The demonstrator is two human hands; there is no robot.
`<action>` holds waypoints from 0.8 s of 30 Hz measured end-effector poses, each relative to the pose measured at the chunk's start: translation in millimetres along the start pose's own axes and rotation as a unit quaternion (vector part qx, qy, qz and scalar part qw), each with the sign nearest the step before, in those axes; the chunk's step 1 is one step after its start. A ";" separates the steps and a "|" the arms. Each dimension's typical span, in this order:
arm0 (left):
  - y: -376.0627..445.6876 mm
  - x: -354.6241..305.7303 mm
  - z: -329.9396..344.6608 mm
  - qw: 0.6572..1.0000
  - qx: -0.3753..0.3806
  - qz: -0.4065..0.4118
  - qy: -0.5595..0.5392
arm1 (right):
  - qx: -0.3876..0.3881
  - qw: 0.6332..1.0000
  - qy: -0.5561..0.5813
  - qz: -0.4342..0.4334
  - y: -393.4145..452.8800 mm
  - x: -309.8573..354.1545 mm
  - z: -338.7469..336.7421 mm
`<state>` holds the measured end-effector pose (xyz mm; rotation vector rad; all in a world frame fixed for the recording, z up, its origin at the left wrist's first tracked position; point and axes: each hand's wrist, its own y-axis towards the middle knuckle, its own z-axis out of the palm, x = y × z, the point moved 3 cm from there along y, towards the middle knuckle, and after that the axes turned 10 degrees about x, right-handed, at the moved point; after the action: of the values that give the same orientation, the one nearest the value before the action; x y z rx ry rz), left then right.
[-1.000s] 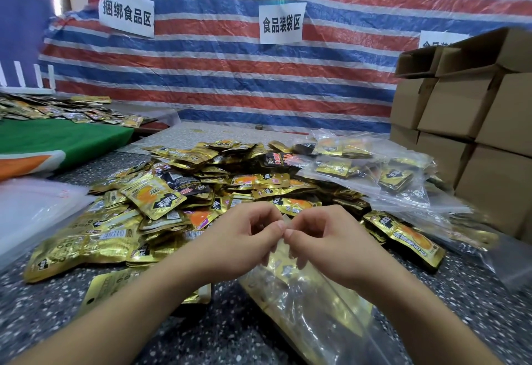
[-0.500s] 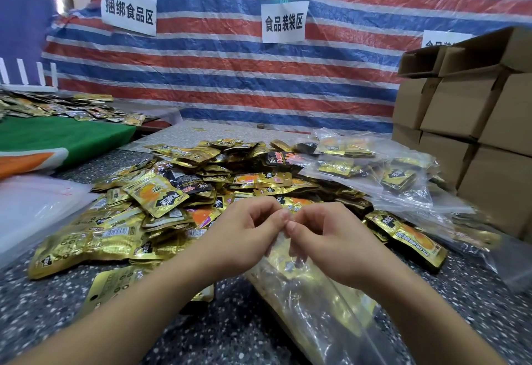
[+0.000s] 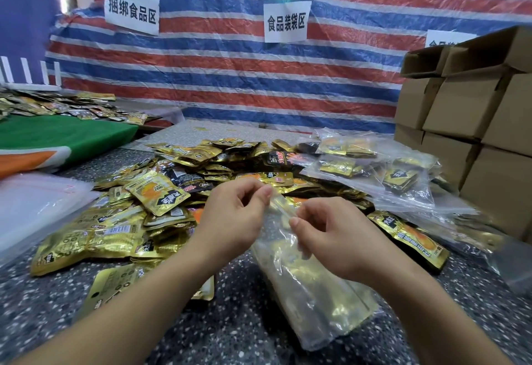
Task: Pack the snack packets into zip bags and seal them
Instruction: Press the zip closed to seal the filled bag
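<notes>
I am looking over the dark speckled stone bench point(image 3: 201, 321), where the big heap of gold foil snack packets point(image 3: 161, 192) is lying far and left of my hands, with sealed clear bags of packets point(image 3: 374, 168) far right. Near me, the clear plastic zip bag point(image 3: 311, 284) holding gold packets is lying at centre. My hands are now drawing apart along its top strip: the left hand point(image 3: 233, 217) and right hand point(image 3: 331, 238) are each pinching the zip edge, which a second ago they held together. I judge the seal is being pressed along its length.
</notes>
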<state>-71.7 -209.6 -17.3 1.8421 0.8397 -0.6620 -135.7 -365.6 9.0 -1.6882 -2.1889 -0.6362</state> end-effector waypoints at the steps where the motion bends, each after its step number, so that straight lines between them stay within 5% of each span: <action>1: 2.1 2.5 -2.6 1.000 -0.011 -0.004 0.005 | 0.003 1.000 -0.010 0.002 -0.5 0.0 -0.2; 11: 15.2 22.3 -23.2 0.993 -0.102 -0.044 -0.029 | 0.029 0.999 -0.044 0.009 -8.0 -7.4 -3.6; 24: 19.4 30.5 -30.8 0.991 -0.112 -0.058 -0.033 | 0.032 0.999 -0.017 0.005 -16.1 -21.1 -12.4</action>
<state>-35.4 -179.0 -17.6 1.5711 0.9428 -0.6690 -146.1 -392.9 6.7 -1.6866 -2.1986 -0.5330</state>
